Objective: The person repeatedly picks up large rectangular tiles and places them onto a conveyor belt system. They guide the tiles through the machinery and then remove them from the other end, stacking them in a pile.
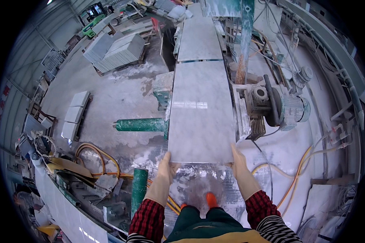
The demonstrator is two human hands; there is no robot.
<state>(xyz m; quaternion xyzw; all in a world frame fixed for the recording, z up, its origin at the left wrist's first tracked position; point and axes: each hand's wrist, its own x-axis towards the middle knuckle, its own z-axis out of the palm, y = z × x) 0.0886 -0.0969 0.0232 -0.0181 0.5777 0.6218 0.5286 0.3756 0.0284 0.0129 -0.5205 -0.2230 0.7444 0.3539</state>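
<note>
A pale, polished stone slab (202, 121) lies flat on a narrow machine line, its near end sticking out toward me. My left hand (166, 164) grips the near left corner, thumb side along the edge and fingers curled beneath. On the near right corner my right hand (237, 158) has the same hold. Both hands look gloved or coated in a pale cream layer. The fingers under the slab are hidden. Beyond a dark gap, a second pale slab (199, 40) lies farther along the line.
Right of the slab stands a motor (292, 111). A green cylinder (140, 124) juts out on the left, and a green post (139, 188) stands near my left forearm. Orange hoses (298, 178) cross the wet floor. Stacked slabs (119, 50) lean at the back left.
</note>
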